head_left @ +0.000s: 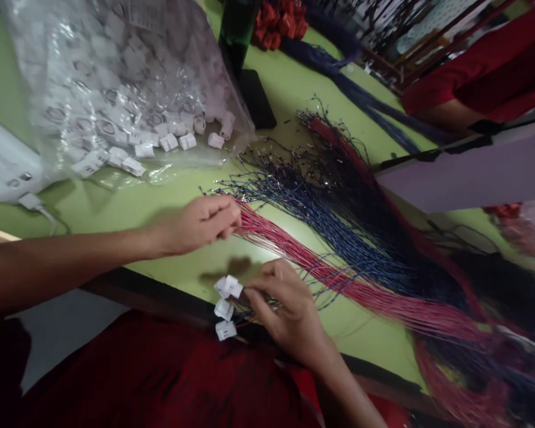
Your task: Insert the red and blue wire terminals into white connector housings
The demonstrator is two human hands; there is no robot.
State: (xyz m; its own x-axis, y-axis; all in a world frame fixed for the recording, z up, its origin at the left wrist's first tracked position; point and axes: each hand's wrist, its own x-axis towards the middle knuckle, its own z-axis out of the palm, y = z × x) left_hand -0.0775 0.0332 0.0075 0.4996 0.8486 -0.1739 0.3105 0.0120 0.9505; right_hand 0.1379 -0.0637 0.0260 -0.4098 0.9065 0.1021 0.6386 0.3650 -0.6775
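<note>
Right at the near edge of the green surface (160, 205), white connectors (225, 309) dangle from the right hand (289, 312), pinched in its fingertips. Left hand (200, 224) is just beyond, fingers closed on the tips of the red wires (321, 270). Farther left, a clear bag (116, 77) of connectors; blue wires (321, 208) fan out toward the right.

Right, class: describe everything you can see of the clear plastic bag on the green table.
The clear plastic bag is crinkled and glossy, slumped on the green table at upper left. It is packed with small white plastic connectors, some sitting at its open lower edge. A white device lies against its left side. Neither hand touches it.
</note>
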